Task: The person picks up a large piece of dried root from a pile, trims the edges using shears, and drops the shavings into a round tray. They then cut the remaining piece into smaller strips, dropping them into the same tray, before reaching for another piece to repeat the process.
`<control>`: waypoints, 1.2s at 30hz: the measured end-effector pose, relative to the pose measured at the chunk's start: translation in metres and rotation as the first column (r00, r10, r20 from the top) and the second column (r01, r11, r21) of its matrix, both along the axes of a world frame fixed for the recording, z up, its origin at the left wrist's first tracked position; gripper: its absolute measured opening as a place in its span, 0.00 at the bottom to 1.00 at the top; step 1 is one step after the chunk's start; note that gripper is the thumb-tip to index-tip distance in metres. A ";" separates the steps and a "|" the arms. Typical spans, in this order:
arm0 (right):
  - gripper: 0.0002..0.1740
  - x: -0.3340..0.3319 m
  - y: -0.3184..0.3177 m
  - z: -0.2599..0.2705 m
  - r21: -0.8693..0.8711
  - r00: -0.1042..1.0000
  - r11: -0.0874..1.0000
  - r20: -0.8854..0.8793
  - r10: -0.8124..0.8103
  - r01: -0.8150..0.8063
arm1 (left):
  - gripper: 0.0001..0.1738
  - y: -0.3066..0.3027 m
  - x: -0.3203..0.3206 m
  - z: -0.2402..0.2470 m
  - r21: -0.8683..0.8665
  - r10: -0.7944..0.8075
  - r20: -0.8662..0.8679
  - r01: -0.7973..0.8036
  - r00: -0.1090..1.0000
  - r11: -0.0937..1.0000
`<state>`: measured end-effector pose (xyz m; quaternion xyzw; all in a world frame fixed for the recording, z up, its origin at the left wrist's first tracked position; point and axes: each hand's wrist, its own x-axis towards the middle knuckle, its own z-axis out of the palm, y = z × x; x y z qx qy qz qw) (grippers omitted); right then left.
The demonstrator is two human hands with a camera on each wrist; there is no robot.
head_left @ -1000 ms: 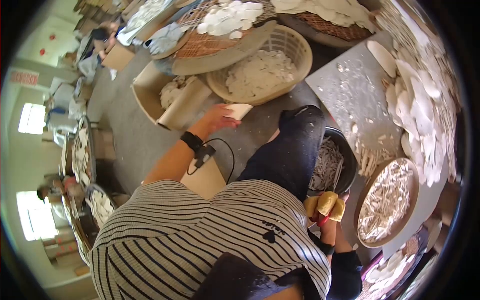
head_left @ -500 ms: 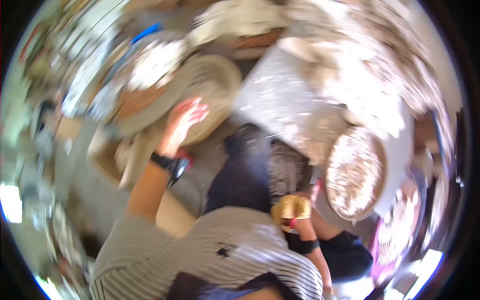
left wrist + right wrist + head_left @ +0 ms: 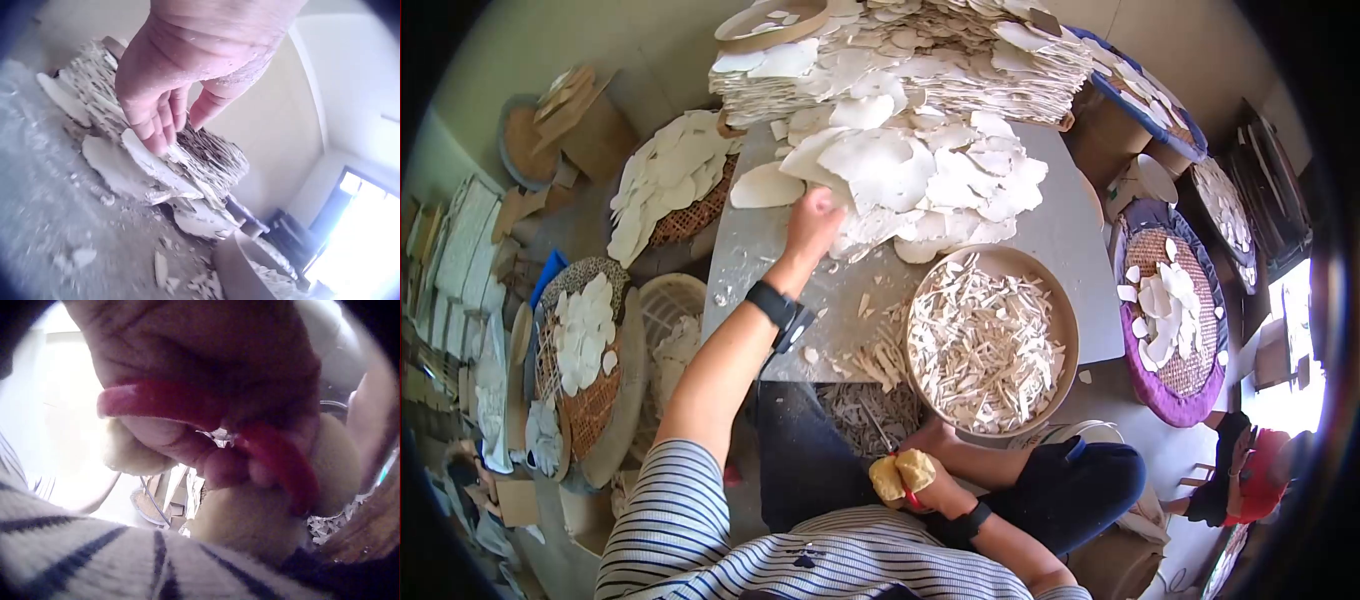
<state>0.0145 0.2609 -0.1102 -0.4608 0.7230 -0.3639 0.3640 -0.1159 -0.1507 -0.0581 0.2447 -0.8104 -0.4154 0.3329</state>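
Note:
My left hand (image 3: 813, 228) is at the near left edge of a pile of thin, whitish flat pieces (image 3: 880, 170) on the table. In the left wrist view its fingertips meet the edge of one flat piece (image 3: 156, 165), with the thumb apart from the fingers. My right hand (image 3: 940, 490), low by my lap, grips red-handled scissors (image 3: 156, 403). Yellow covers (image 3: 915, 468) wrap some of its fingers. In front of it stands a round tray (image 3: 1068, 330) full of cut white strips (image 3: 990, 340).
Stacked flat pieces (image 3: 900, 75) rise at the back of the grey table (image 3: 750, 290). Loose strips lie left of the tray, above a dark container of scraps (image 3: 860, 410). Baskets bearing flat pieces (image 3: 585, 335) stand left; a purple-rimmed basket (image 3: 1185, 405) is right. Another person (image 3: 1265, 465) sits lower right.
The head view has swung to the right toward the table. My left hand has gone from beside the floor baskets, where it held a flat piece, to the pile. My right hand stays low.

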 end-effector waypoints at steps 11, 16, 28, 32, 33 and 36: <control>0.11 -0.007 -0.012 0.001 0.067 0.994 0.994 -0.066 0.085 -0.080 | 0.17 -0.031 -0.061 0.028 0.715 -0.047 0.091 -0.032 0.995 0.699; 0.12 -0.002 -0.011 0.001 0.060 0.995 0.998 0.099 -0.023 0.017 | 0.14 -0.035 -0.069 0.028 0.807 -0.113 0.073 0.008 0.991 0.590; 0.07 0.005 -0.003 -0.011 -0.038 0.954 0.990 0.273 -0.123 0.139 | 0.11 0.006 0.097 0.028 0.746 -0.300 0.152 0.090 0.942 0.660; 0.09 0.008 -0.004 -0.006 -0.043 0.956 0.989 0.265 -0.125 0.141 | 0.22 -0.001 0.145 0.006 0.558 -0.054 0.158 -0.044 0.986 0.829; 0.09 0.008 -0.004 0.002 -0.073 0.971 0.990 0.217 -0.103 0.122 | 0.31 -0.007 0.150 0.002 0.448 -0.043 0.220 -0.062 0.975 0.892; 0.11 0.005 -0.006 0.012 -0.115 0.973 0.986 0.208 -0.098 0.124 | 0.37 0.010 0.140 -0.009 -0.176 0.015 0.211 0.023 0.977 0.984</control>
